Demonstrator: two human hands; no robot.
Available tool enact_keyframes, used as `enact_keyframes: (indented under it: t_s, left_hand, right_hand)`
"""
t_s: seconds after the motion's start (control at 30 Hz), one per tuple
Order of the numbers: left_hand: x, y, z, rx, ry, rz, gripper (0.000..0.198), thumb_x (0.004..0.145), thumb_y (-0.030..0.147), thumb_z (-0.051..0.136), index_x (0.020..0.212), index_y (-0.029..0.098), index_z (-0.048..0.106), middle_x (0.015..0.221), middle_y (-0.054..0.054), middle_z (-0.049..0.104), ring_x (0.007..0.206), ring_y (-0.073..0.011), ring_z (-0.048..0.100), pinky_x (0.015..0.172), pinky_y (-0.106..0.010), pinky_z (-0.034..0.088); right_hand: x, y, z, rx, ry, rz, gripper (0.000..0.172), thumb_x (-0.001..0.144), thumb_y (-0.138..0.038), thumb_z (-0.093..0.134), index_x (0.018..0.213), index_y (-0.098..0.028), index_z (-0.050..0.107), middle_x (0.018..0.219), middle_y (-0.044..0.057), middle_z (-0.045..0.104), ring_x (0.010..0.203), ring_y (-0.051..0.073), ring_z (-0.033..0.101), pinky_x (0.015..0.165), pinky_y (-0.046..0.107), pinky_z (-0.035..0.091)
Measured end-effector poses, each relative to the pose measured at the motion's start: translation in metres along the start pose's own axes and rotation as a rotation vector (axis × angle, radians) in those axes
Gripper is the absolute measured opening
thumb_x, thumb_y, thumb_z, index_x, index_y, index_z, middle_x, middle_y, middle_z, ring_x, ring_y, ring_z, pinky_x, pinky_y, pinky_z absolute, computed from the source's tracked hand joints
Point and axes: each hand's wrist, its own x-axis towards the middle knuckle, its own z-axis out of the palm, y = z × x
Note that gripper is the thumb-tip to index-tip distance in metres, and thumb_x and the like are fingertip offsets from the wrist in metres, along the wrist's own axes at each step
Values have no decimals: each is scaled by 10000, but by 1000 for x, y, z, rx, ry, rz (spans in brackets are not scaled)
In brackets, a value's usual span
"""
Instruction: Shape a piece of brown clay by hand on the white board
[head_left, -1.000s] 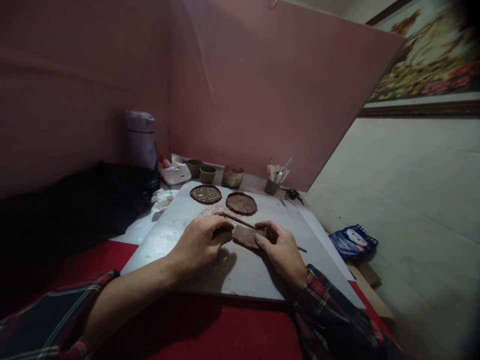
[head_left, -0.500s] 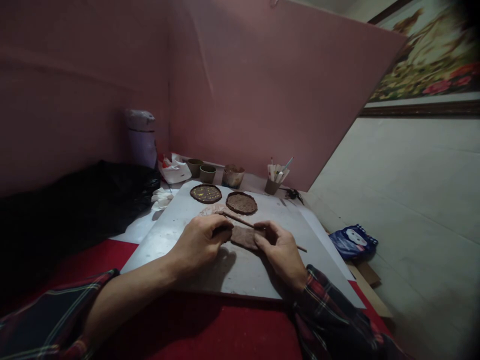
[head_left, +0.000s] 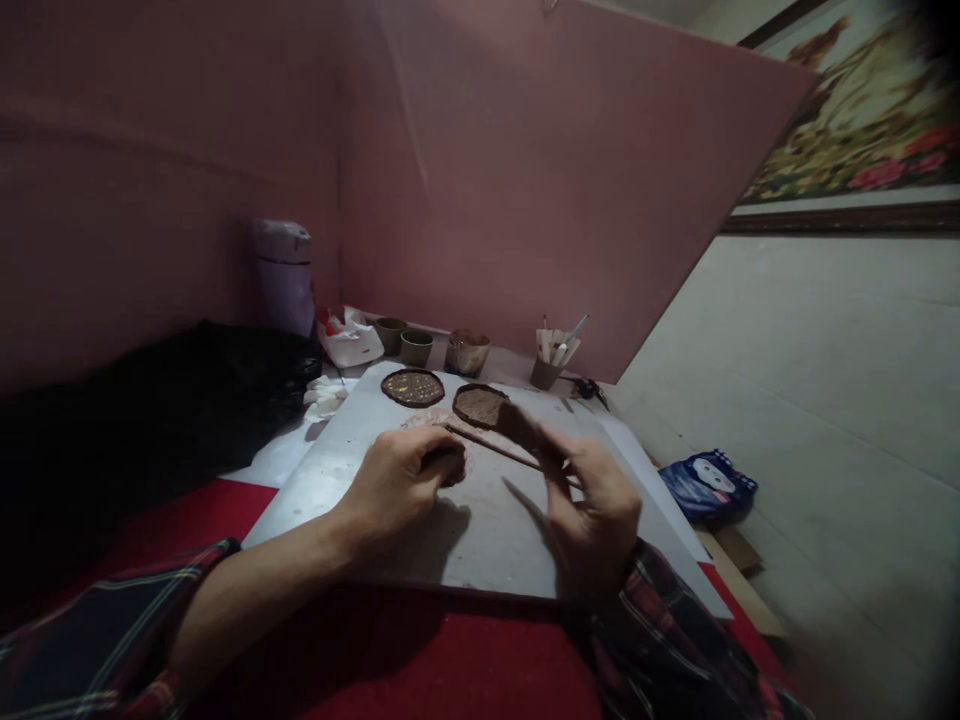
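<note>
My right hand [head_left: 596, 505] pinches a flat brown clay slab [head_left: 521, 430], lifted off the white board [head_left: 322, 510] and tilted up, its outline blurred by motion. Fingers curled together, my left hand [head_left: 401, 478] hovers over the board's left part. Something dark brown shows at its fingertips, but I cannot make out what. Behind the hands a thin brown clay strip or stick [head_left: 487, 445] lies slantwise, its right end hidden by my right hand. Farther back are a round rimmed clay piece [head_left: 478, 405] and another with yellow specks [head_left: 412, 388].
Two small pots [head_left: 416, 348], a stained cup [head_left: 467, 353] and a pot of brushes and pens [head_left: 547, 372] line the back. Crumpled tissue [head_left: 325, 398] and a black plastic bag [head_left: 187, 420] are at left. A blue packet [head_left: 707, 485] lies at right.
My right hand has raised the clay slab from near the board and tipped it upright, moving slightly right and away from my left hand. The left hand has stayed in place.
</note>
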Motion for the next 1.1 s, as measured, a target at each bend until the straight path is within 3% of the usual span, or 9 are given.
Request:
enact_keyframes:
  t_s: [0.13, 0.23, 0.33, 0.4, 0.47, 0.67, 0.83, 1.0, 1.1]
  left_hand:
    - [0, 1, -2, -37, 148, 5, 171, 824, 162, 559, 876, 177, 721, 812, -25, 721, 744, -143, 647, 665, -237, 517]
    - [1, 2, -2, -33, 180, 16, 167, 810, 164, 580, 896, 180, 722, 829, -19, 726, 753, -143, 649, 655, -229, 521]
    - [0, 3, -2, -42, 172, 28, 170, 809, 155, 578, 895, 180, 722, 836, -18, 729, 756, -142, 653, 657, -230, 527]
    - [0, 3, -1, -51, 166, 33, 181, 811, 144, 571, 906, 178, 721, 852, -23, 731, 784, -149, 659, 668, -233, 533]
    - [0, 3, -1, -58, 158, 40, 189, 810, 135, 567, 912, 176, 721, 850, -25, 731, 792, -151, 663, 667, -233, 535]
    - [1, 0, -1, -69, 149, 32, 177, 803, 131, 568, 883, 162, 723, 794, -20, 725, 706, -126, 648, 622, -207, 513]
    - [1, 0, 0, -90, 135, 22, 175, 815, 127, 556, 866, 152, 721, 789, -24, 723, 691, -118, 640, 619, -202, 496]
    - [0, 0, 0, -45, 122, 39, 174, 805, 110, 566, 847, 151, 729, 777, -25, 718, 690, -120, 634, 645, -214, 486]
    - [1, 0, 0, -51, 113, 40, 179, 809, 111, 560, 855, 148, 730, 781, -30, 718, 688, -123, 634, 634, -216, 481]
  right_hand:
    - [1, -7, -1, -69, -430, -334, 257, 863, -165, 499, 1026, -212, 692, 937, 88, 708, 848, 209, 615, 751, 363, 498]
    - [1, -7, -2, -82, -568, -430, 192, 847, -241, 555, 959, -204, 707, 908, 81, 706, 814, 207, 618, 723, 353, 497]
    - [0, -3, -4, 12, -495, -340, 245, 885, -330, 523, 1004, -213, 701, 940, 79, 713, 862, 211, 642, 764, 362, 518]
    - [-1, -1, -4, 37, -298, -224, 338, 936, -335, 426, 1163, -212, 646, 1118, 107, 680, 1027, 233, 626, 886, 406, 510]
    - [-3, -2, -2, 20, -240, -161, 454, 952, -401, 389, 1339, -201, 515, 1309, 128, 583, 1209, 264, 542, 1003, 456, 460]
    - [-13, -3, 10, -25, -695, -297, 713, 902, -593, 398, 1455, -147, 349, 1457, 155, 438, 1354, 279, 411, 1099, 458, 401]
    - [-13, 9, 16, -83, -511, -227, 773, 919, -619, 244, 1516, -144, 121, 1562, 137, 229, 1442, 293, 235, 1156, 519, 301]
    - [-14, 9, 17, -62, -742, -301, 763, 914, -601, 338, 1505, -138, 198, 1540, 144, 288, 1423, 288, 287, 1146, 480, 337]
    - [-10, 7, 17, -60, -674, -222, 642, 960, -498, 307, 1482, -125, 272, 1526, 152, 317, 1415, 279, 302, 1137, 501, 334]
